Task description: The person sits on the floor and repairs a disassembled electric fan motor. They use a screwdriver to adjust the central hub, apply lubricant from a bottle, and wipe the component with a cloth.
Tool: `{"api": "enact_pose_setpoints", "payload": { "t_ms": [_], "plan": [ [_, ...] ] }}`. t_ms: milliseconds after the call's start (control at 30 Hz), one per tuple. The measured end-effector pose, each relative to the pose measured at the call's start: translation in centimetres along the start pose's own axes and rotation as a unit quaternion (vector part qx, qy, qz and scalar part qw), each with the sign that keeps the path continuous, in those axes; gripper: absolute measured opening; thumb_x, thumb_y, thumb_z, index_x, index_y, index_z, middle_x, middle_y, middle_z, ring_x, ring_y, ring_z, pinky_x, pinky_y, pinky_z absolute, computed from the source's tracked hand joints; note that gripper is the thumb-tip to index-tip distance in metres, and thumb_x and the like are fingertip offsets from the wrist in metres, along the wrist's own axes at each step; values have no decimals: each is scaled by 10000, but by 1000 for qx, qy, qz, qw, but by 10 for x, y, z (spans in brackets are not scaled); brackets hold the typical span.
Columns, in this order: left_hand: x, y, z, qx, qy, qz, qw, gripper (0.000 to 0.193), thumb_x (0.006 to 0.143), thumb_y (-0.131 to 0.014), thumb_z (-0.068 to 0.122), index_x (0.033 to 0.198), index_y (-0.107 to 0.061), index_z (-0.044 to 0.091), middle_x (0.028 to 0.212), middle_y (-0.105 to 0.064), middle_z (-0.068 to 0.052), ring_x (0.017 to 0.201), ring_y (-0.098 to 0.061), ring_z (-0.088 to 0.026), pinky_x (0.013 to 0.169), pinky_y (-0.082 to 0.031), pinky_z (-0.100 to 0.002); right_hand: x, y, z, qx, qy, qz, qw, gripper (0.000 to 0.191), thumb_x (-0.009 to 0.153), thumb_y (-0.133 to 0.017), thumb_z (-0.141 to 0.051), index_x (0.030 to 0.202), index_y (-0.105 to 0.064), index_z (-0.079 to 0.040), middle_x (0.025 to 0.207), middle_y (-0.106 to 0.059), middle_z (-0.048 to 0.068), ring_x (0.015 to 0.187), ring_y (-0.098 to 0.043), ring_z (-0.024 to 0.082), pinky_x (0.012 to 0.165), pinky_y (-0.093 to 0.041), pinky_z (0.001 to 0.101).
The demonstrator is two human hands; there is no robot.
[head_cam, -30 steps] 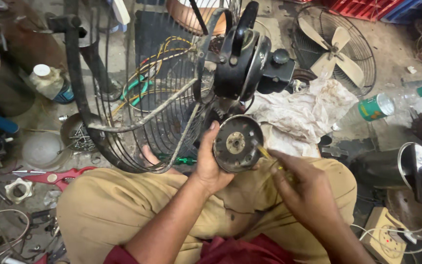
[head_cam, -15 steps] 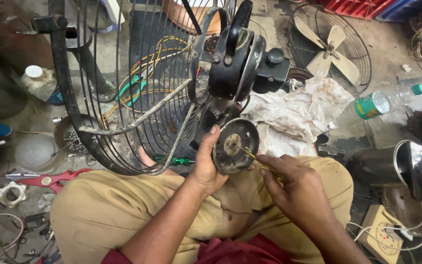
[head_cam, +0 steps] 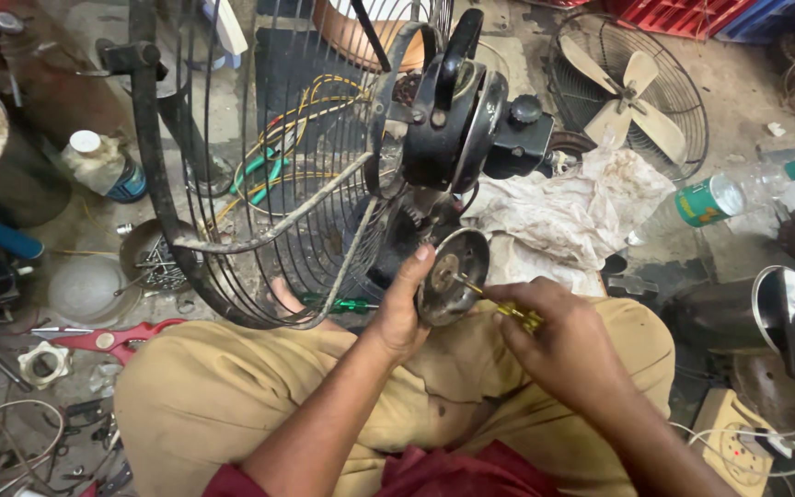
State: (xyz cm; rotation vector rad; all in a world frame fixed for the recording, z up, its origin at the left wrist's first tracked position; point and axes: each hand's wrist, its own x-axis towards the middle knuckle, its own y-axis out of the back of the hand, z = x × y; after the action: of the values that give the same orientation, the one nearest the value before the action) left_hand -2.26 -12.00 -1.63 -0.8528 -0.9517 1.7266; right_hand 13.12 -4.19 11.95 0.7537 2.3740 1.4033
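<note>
Fan motor cover (head_cam: 453, 276) on my lap.
My left hand (head_cam: 402, 317) grips it; my right hand (head_cam: 563, 345) clenches a yellow screwdriver (head_cam: 508, 311); green-labelled bottle (head_cam: 724, 195) lies right.

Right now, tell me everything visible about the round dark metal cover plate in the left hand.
The round dark metal cover plate is a shallow, grimy disc with a raised rim and a pale worn centre. It is tilted, its inner face toward the camera, just below the black fan motor housing. The left hand grips its left edge; a yellow-handled screwdriver in the right hand touches its centre.
</note>
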Motion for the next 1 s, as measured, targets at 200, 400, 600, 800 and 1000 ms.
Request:
{"api": "enact_pose_setpoints", "payload": {
  "t_ms": [200, 400, 600, 800, 1000],
  "plan": [
    [1, -8, 8, -16, -13, 4, 1000, 608, 972, -519, 569, 1325, -611, 83, 1159, -703, -93, 980, -708, -204, 804, -624, -418, 16, 6, 6, 149, -124, -135, 972, 384, 935, -664, -189, 1316, -701, -154, 938, -761, 154, 773, -668, 153, 706, -561, 346],
    [-4, -18, 22, -94, 5, -1, 996, 629, 969, -485, 594, 1309, -614, 81, 1135, -721, -104, 955, -731, -227, 777, -635, -439, 9, 17, -14, -13, -136, -110, 984, 463, 906, -684, -261, 1368, -675, -231, 864, -779, 177, 632, -724, 261, 664, -581, 382],
    [-3, -19, 18, -101, 13, -5, 995, 609, 1017, -484, 569, 1323, -608, 57, 1160, -715, -109, 988, -728, -226, 825, -634, -432, 12, 13, -17, -10, -74, -86, 994, 411, 885, -671, -218, 1290, -688, -147, 924, -775, 200, 771, -781, 291, 712, -589, 399],
    [-2, -16, 16, -83, 5, -25, 996, 614, 1010, -479, 588, 1298, -618, 64, 1104, -720, -109, 945, -716, -227, 753, -632, -442, 10, 12, -12, -8, -60, -73, 995, 415, 882, -673, -210, 1289, -694, -129, 971, -769, 219, 881, -788, 319, 754, -592, 399],
    [-3, -18, 15, -64, 6, -14, 998, 634, 1010, -472, 599, 1306, -610, 55, 1120, -716, -115, 972, -713, -234, 769, -629, -438, 11, 10, -12, 2, -97, -93, 991, 435, 888, -659, -222, 1315, -699, -151, 962, -779, 207, 870, -802, 296, 763, -595, 392]
  ]
}}
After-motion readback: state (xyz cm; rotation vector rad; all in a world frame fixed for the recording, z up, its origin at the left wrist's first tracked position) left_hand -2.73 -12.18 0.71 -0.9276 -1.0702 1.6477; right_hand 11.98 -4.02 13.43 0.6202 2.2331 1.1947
